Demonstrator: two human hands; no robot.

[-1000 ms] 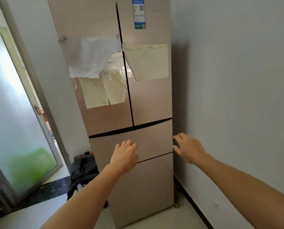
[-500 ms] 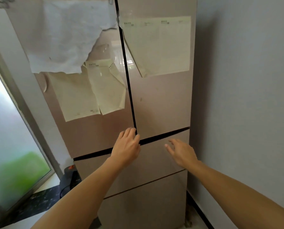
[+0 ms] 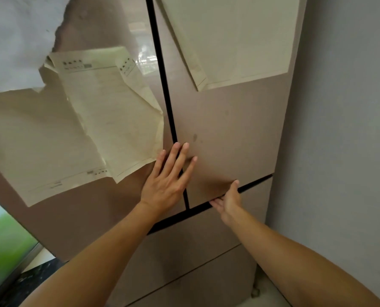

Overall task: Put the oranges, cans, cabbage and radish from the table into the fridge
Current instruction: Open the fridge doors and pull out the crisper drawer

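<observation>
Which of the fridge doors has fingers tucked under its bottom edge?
The upper right beige fridge door: the right hand has its fingers in the dark gap beneath it. The left hand lies flat across the seam between the upper doors.

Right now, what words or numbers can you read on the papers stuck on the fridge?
Middle paper: dark print along its top, too blurred to read.
Lower left paper: small print near its bottom edge, too blurred to read.
Right door paper: faint lines only, unreadable.
The fridge itself: no readable label or brand in view.
</observation>
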